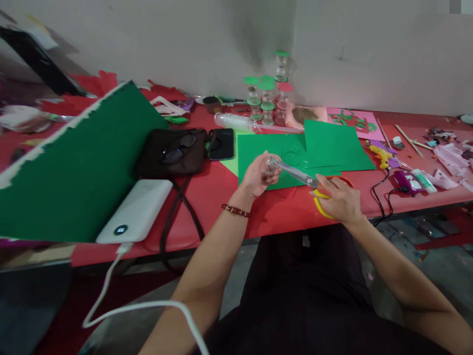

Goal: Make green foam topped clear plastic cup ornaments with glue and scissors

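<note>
My left hand [258, 173] is closed around a small clear plastic piece [271, 161], rounded like a bottle end. In my right hand [340, 198] are scissors [297, 174] with red and yellow handles. Their blades look closed together and point left, the tips reaching the plastic piece; whether they cut into it I cannot tell. Below and behind both hands lie green sheets [258, 148] on the red table [218, 207]. A clear plastic bottle [236, 121] rests on its side farther back.
Several hourglass-shaped clear pieces [267, 101] with green or red discs stand by the wall. At right are a yellow glue gun [380, 155] and a purple box [408, 182]. At left are a phone [221, 144], dark bag [148, 153], white power bank [136, 212] and green board [92, 162].
</note>
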Demonstrator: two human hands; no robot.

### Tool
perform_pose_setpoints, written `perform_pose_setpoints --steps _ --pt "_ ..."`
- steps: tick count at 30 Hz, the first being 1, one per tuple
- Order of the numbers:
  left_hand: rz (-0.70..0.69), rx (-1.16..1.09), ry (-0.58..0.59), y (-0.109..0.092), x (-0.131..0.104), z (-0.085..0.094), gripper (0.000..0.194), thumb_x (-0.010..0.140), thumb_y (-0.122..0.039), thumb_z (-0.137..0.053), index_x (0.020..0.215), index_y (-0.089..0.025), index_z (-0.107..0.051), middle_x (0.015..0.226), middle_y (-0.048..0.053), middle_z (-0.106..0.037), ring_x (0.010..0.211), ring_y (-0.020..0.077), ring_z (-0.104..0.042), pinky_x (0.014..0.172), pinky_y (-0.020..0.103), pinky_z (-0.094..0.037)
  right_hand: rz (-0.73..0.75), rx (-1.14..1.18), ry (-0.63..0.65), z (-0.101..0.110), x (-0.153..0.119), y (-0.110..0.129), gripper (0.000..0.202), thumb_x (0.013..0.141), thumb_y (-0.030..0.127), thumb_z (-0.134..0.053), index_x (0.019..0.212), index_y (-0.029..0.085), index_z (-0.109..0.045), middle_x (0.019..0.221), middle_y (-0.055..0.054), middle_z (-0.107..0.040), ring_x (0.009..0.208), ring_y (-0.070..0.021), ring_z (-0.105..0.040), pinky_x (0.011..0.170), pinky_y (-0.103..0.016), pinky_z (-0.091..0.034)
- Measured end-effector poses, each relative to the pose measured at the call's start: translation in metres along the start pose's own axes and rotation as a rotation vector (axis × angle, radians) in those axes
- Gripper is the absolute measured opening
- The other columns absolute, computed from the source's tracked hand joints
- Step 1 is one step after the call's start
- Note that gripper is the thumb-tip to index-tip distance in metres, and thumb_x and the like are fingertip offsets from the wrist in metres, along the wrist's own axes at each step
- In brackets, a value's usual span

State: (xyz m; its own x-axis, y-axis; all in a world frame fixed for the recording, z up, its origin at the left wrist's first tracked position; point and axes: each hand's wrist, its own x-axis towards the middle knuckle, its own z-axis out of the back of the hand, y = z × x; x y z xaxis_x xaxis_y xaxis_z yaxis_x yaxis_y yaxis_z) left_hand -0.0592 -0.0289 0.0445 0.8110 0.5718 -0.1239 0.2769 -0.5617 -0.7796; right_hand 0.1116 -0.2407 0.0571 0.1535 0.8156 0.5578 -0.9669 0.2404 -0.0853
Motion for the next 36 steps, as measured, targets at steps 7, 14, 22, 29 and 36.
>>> perform_pose_setpoints --steps 7,14,22,29,36 --pt "-0.012 0.014 0.004 0.001 0.001 -0.001 0.040 0.105 -0.044 -0.040 0.085 -0.017 -0.061 0.055 0.000 -0.050 0.038 0.0066 -0.033 0.042 0.018 -0.022 -0.026 -0.005 0.090 0.002 0.003 -0.006 0.044 0.097 0.051 -0.061 0.132 0.027 -0.076 0.093 -0.005 -0.076 0.079 -0.0181 -0.064 0.062 -0.031 -0.034" --pt "-0.088 0.057 -0.096 0.005 0.004 -0.004 0.034 0.106 -0.044 -0.043 0.084 -0.020 -0.055 0.057 -0.002 -0.051 0.038 0.0063 -0.032 0.041 0.018 -0.019 -0.037 -0.140 0.167 0.013 0.006 -0.001 0.045 0.097 0.044 -0.059 0.138 0.029 -0.072 0.092 -0.006 -0.074 0.071 -0.0179 -0.057 0.059 -0.034 -0.023" --pt "-0.090 0.053 -0.119 0.004 0.002 -0.006 0.039 0.104 -0.056 -0.044 0.085 -0.022 -0.051 0.054 -0.004 -0.048 0.037 0.0066 -0.030 0.041 0.019 -0.019 -0.036 -0.187 0.148 0.013 0.010 0.014 0.045 0.098 0.042 -0.057 0.139 0.029 -0.071 0.097 -0.007 -0.075 0.071 -0.0182 -0.057 0.060 -0.034 -0.022" --pt "-0.030 0.079 -0.096 0.003 0.001 -0.007 0.039 0.106 -0.050 -0.042 0.084 -0.020 -0.055 0.052 -0.004 -0.045 0.037 0.0060 -0.028 0.040 0.017 -0.020 0.057 -0.144 0.201 0.011 0.020 -0.008 0.047 0.097 0.040 -0.057 0.140 0.027 -0.070 0.091 -0.006 -0.074 0.073 -0.0184 -0.058 0.061 -0.032 -0.027" --pt "0.028 0.069 -0.028 0.003 0.001 -0.003 0.042 0.105 -0.048 -0.042 0.080 -0.019 -0.059 0.049 -0.003 -0.044 0.035 0.0060 -0.027 0.038 0.016 -0.017 0.105 -0.056 0.223 0.010 0.023 -0.020 0.044 0.098 0.043 -0.056 0.134 0.026 -0.074 0.090 -0.007 -0.073 0.075 -0.0189 -0.059 0.060 -0.032 -0.029"
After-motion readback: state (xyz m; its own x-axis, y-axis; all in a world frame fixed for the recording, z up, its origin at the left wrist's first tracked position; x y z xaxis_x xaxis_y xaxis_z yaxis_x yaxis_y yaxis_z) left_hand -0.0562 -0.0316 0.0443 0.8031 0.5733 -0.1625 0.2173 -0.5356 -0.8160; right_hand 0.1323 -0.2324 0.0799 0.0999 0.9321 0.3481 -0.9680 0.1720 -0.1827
